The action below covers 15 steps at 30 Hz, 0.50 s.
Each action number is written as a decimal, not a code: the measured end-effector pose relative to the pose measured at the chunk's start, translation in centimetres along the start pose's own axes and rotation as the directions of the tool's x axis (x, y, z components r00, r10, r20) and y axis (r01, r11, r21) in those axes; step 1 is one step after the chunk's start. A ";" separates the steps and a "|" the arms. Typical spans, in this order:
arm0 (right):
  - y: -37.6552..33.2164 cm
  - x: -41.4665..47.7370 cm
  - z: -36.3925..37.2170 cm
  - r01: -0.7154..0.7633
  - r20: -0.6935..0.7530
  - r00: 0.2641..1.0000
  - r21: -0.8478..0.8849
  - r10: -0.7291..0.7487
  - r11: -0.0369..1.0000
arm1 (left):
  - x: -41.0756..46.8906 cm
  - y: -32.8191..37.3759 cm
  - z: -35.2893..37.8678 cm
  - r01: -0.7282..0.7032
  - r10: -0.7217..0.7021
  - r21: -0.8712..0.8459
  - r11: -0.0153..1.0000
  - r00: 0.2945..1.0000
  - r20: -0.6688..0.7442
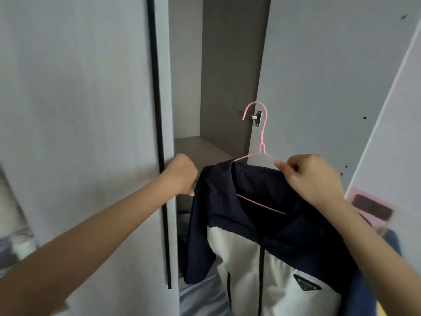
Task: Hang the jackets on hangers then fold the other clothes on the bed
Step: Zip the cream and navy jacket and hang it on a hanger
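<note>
A navy and white jacket (257, 242) hangs on a pink wire hanger (262, 137) in front of an open wardrobe. My right hand (312, 179) pinches the hanger's right arm together with the jacket's shoulder. My left hand (181, 174) is curled at the jacket's left shoulder, beside the wardrobe door edge; whether it grips the fabric is hidden. The hanger's hook points up, free of any rail.
The wardrobe opening (218, 87) shows a grey back panel and a shelf (198, 149). A grey door (79, 110) with a black edge strip stands at left, another open door (330, 76) with a metal hinge (257, 116) at right. Pink and blue items (373, 210) lie at lower right.
</note>
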State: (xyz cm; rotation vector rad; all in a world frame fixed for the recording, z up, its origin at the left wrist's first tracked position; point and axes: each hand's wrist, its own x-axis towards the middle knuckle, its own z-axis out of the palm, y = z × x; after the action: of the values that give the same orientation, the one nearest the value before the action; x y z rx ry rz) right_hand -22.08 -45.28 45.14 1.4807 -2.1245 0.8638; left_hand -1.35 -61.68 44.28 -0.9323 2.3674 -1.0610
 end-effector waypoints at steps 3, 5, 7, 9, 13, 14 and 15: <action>-1.1 0.1 1.0 0.063 0.027 0.998 0.003 -0.063 0.998 | -4.1 2.9 1.0 -0.062 0.062 -0.017 0.998 0.998 -0.034; -2.1 0.1 1.6 0.100 0.053 0.994 0.022 -0.101 0.995 | -7.0 4.2 2.0 -0.034 0.034 -0.025 0.999 0.999 -0.009; -2.8 0.5 2.1 0.120 0.061 0.990 0.065 -0.124 0.991 | -9.7 4.5 2.1 0.004 -0.005 -0.041 0.999 1.000 -0.006; -3.9 1.2 3.0 0.156 0.073 0.983 0.124 -0.166 0.980 | -12.3 4.7 2.0 0.060 -0.059 -0.123 0.991 0.998 0.011; -6.4 1.7 4.4 0.211 0.067 0.970 0.233 -0.232 0.949 | -16.3 4.9 2.2 0.188 -0.211 -0.335 0.923 0.977 -0.033; -6.8 1.9 4.8 0.216 0.069 0.968 0.250 -0.240 0.944 | -17.1 4.8 2.0 0.236 -0.289 -0.363 0.901 0.952 -0.098; -7.2 2.0 5.2 0.218 0.071 0.967 0.268 -0.245 0.938 | -17.7 4.6 1.8 0.285 -0.355 -0.407 0.868 0.929 -0.106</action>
State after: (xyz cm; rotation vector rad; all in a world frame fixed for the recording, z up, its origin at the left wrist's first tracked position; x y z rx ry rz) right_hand -15.94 -51.97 44.52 1.9022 -1.9088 1.0237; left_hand 10.28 -47.85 40.86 -1.4740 2.6934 -0.8259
